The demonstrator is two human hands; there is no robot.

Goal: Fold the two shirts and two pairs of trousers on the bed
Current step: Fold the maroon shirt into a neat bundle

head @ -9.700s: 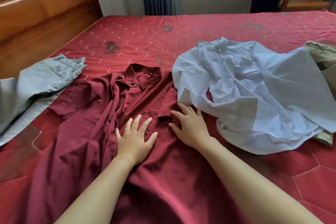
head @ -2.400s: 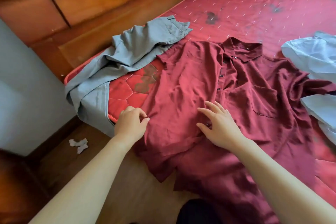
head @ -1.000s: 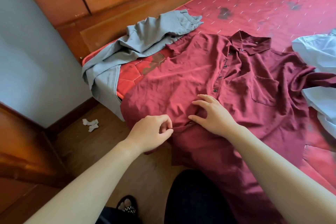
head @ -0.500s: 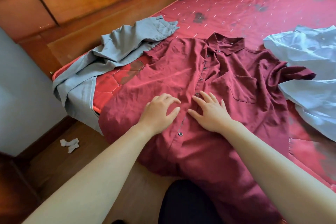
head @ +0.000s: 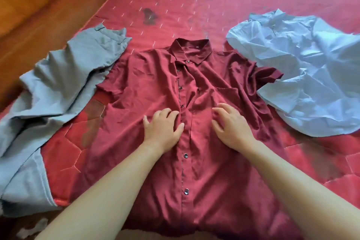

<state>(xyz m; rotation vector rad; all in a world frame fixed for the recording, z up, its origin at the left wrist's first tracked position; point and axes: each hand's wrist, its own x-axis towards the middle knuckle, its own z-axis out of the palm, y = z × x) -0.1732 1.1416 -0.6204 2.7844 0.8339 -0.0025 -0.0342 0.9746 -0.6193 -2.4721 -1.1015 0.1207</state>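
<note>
A dark red button-up shirt (head: 148, 87) lies front up in the middle of the bed, collar at the far end, its hem hanging over the near edge. My left hand (head: 162, 128) rests flat on it just left of the button line. My right hand (head: 231, 125) rests on it to the right, below the chest pocket, fingers spread and slightly bent. Neither hand holds cloth. Grey trousers (head: 58, 87) lie crumpled to the left, one leg hanging off the bed. A pale blue shirt (head: 303, 76) lies rumpled to the right, overlapping the red shirt's sleeve.
The red quilted bedcover (head: 194, 2) stretches to the far side with some dark stains. A wooden headboard (head: 39, 0) runs along the left. Bits of white paper (head: 33, 229) lie on the floor at the lower left.
The view has swung right and now centres on the red shirt. My hands have spread apart across the shirt front, the right one sliding right from the button line.
</note>
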